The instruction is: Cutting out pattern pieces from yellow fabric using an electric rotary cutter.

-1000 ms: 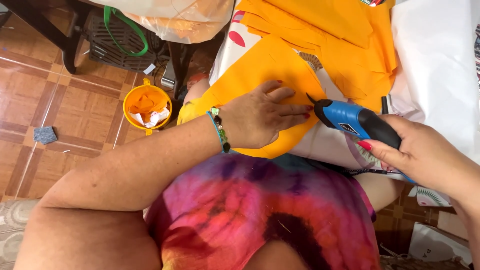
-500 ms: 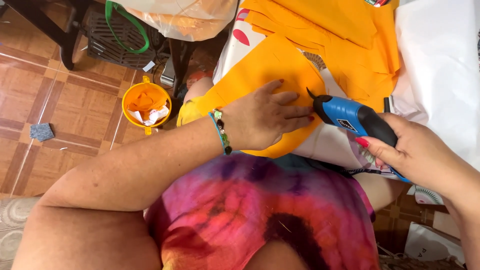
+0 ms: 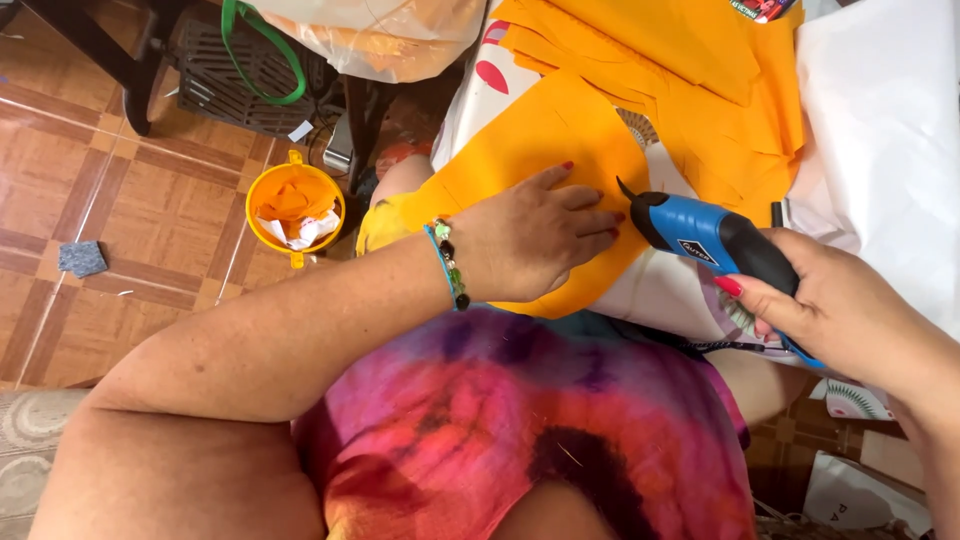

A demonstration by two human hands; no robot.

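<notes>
Left hand (image 3: 535, 240) lies flat, fingers spread, on the orange felt sheet (image 3: 530, 150); right hand (image 3: 840, 310), its grip wrapped around the blue electric cutter (image 3: 705, 235), meets the sheet's right edge

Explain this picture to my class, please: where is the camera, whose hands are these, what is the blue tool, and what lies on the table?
The camera sits on the person's head and looks down, so you see their own arms and tie-dyed shirt from above. The left hand lies flat on an orange sheet, pressing it down. The right hand grips a blue and black handheld cutter, whose tip points at the sheet's edge beside the left fingers. More orange pieces are stacked further back on the table, next to white material. On the tiled floor stands a small yellow bucket holding orange and white scraps.
</notes>
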